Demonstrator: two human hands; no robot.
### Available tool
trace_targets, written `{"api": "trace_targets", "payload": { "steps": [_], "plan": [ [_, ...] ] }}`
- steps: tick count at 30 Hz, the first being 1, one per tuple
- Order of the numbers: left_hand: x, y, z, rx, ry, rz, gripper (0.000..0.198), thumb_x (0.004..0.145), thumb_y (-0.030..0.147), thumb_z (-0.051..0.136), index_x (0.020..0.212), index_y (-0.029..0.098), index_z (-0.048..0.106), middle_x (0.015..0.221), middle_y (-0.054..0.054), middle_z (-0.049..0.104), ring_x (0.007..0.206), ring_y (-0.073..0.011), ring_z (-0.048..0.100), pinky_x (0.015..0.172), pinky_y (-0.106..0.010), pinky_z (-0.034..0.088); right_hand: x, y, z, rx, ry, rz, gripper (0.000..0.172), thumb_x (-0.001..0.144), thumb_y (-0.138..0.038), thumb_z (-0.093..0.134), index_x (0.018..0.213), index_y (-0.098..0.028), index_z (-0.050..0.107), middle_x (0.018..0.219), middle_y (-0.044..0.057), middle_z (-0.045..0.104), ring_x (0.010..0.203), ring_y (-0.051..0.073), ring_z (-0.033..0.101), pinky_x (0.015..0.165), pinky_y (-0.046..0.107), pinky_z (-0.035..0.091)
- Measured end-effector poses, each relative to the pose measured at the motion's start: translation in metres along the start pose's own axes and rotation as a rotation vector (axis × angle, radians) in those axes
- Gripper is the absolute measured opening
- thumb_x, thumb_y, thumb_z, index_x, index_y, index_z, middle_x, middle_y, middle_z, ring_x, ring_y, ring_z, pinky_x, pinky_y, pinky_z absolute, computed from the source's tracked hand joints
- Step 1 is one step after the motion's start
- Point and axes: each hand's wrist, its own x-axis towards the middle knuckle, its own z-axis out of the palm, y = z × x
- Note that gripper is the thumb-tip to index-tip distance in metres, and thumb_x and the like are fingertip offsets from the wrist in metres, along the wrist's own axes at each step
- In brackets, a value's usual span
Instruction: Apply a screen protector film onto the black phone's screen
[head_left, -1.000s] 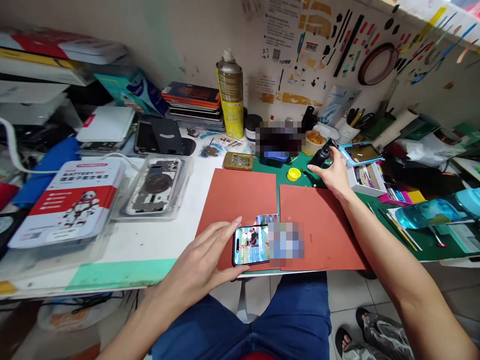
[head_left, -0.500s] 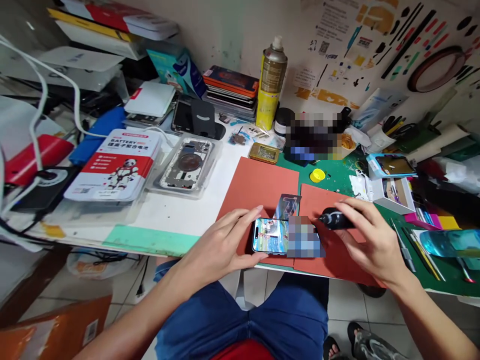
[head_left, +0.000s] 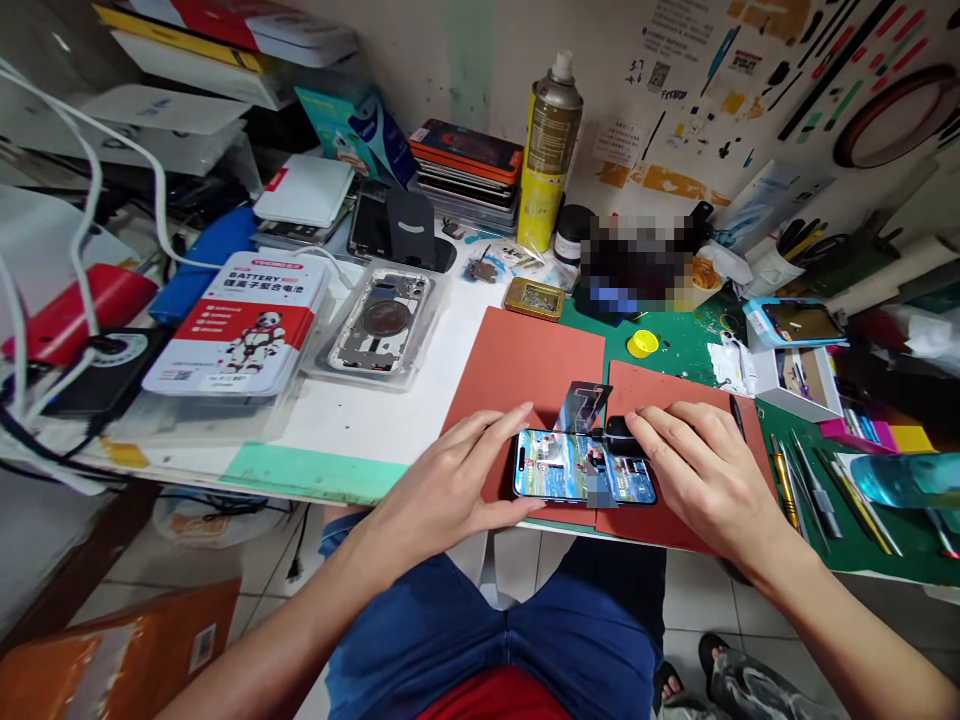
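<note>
A smartphone [head_left: 555, 470] with its screen lit lies across two reddish-brown mats. My left hand [head_left: 457, 470] holds its left end, fingers at the far edge and thumb along the near edge. A dark printed card [head_left: 583, 405] stands tilted at the phone's far edge, seemingly tucked against it. My right hand [head_left: 705, 465] is closed round a short black tool [head_left: 621, 436] with a thin tip, perhaps a small bottle. That tip points left over the far edge, close to the card's base; whether it touches I cannot tell.
A yellow cap [head_left: 643, 344] and a small metal tin [head_left: 534, 299] are beyond the mats. At left are an opened phone housing [head_left: 379, 322] in a plastic tray and a battery box [head_left: 238, 325]. Tweezers and drivers [head_left: 817, 485] lie at right. A spray can [head_left: 547, 155] stands behind.
My right hand has brought the black tool left and down to the phone's far edge. Its fingers now curl over it. My left hand stays on the phone; the view has shifted slightly.
</note>
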Motion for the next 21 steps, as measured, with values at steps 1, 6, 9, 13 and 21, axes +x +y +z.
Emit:
{"api": "trace_targets", "payload": {
  "steps": [1,6,9,13,21],
  "plan": [
    [0.000,0.000,0.000,-0.002,0.000,0.000,0.091,0.098,0.053,0.074,0.169,0.022,0.026,0.147,-0.018,0.063,0.134,-0.0329,0.064,0.111,-0.051,0.058,0.000,0.000,0.000,-0.004,-0.001,-0.003,0.042,0.102,-0.002,0.060,0.143,-0.008,0.061,0.127,0.018,0.077,0.112,0.034,0.064,0.094,0.051,0.055],
    [0.000,0.000,0.000,-0.019,0.005,-0.002,0.093,0.097,0.051,0.076,0.170,0.023,0.025,0.146,-0.017,0.064,0.134,-0.0324,0.064,0.111,-0.051,0.058,0.000,0.000,0.001,-0.027,0.007,-0.023,0.042,0.102,-0.001,0.061,0.143,-0.007,0.061,0.127,0.018,0.078,0.112,0.033,0.064,0.094,0.050,0.054],
    [0.000,0.000,-0.001,-0.026,0.009,-0.006,0.094,0.096,0.051,0.077,0.170,0.023,0.026,0.146,-0.017,0.064,0.134,-0.0324,0.065,0.111,-0.052,0.058,-0.001,0.000,0.001,-0.030,0.006,-0.022,0.045,0.102,-0.002,0.060,0.147,-0.009,0.060,0.128,0.017,0.078,0.112,0.032,0.065,0.095,0.050,0.055],
    [0.001,0.000,-0.001,-0.030,0.007,-0.005,0.094,0.097,0.049,0.077,0.171,0.025,0.024,0.148,-0.017,0.063,0.135,-0.0322,0.065,0.111,-0.053,0.059,-0.004,0.000,0.002,0.023,-0.011,0.006,0.054,0.102,-0.003,0.060,0.155,-0.014,0.055,0.132,0.016,0.077,0.115,0.033,0.067,0.096,0.051,0.056],
    [-0.002,-0.004,-0.001,0.005,0.010,0.011,0.093,0.099,0.052,0.073,0.172,0.028,0.022,0.149,-0.015,0.065,0.138,-0.0341,0.064,0.112,-0.054,0.058,-0.018,0.016,-0.001,0.445,0.140,0.493,0.045,0.096,-0.020,0.073,0.140,-0.027,0.063,0.128,0.011,0.077,0.113,0.031,0.072,0.100,0.052,0.056]
  ]
}}
